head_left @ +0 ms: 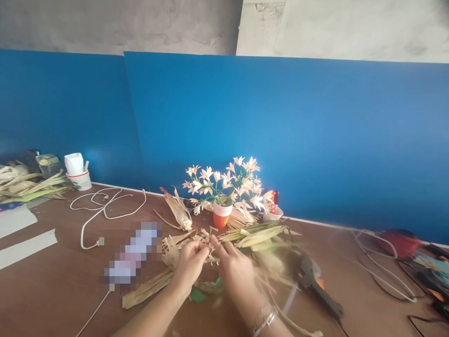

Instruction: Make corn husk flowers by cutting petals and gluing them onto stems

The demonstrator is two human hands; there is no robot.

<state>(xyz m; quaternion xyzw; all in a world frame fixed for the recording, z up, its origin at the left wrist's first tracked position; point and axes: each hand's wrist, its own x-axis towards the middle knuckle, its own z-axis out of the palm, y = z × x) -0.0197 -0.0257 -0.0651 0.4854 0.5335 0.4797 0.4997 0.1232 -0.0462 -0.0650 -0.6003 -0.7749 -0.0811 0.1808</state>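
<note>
Forearms (154,309) enter from the lower edge, nearest the camera; the right wrist carries a silver bracelet (265,322). Left hand (190,264) and right hand (236,269) meet over the counter (77,295), fingertips close together above pale husk strips (170,252), which spread beneath and to the left of the hands.

State of the fingers: the left fingers curl in toward the thumb; the right index reaches forward toward the left fingertips. Detail between the tips is small and soft, so it cannot be told whether either hand grips a pale strip or only touches one.

For good handling, hold the strip lightly near its end with the left fingertips and shape it with the right. Use small movements, since dry husk would probably split under a hard pull. Rest the wrists on the counter for steadiness.

Beyond the hands stands an orange paper cup (220,221) bearing white flowers (242,182) on green stems. Greenish husks (261,234) lie to its right, toward the front. Place the right forearm with care: a dark glue gun (310,276) lies beside it, and its nozzle may be hot.
</note>
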